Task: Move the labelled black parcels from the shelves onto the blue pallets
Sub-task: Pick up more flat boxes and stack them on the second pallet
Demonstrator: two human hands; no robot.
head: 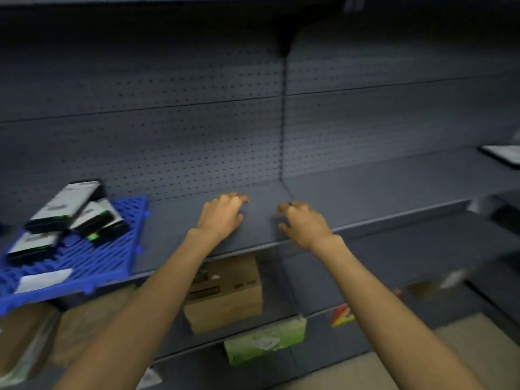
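Step in hand: between parcels, as I judged it; both hands hovered over the grey shelf (pixel 365 192) with nothing in them
Left hand (pixel 222 213): fingers loosely curled, tips pointing down at the shelf board, gripping nothing
Right hand (pixel 302 223): fingers loosely curled and a little apart, gripping nothing
Parcels on pallet: several black parcels (pixel 64 206) with white labels lay heaped and overlapping on the blue pallet (pixel 92 263), at the left end of the same shelf
Parcel to fetch: a flat dark parcel with a pale top (pixel 502 156) lay at the far right edge, cut off by the frame, well apart from both hands
Next move: probably a long reach or step to the right, then a carry back leftwards to the pallet
Writing: none readable; the parcel labels were blurred, as was the dark print on the cardboard box (pixel 225 294) below
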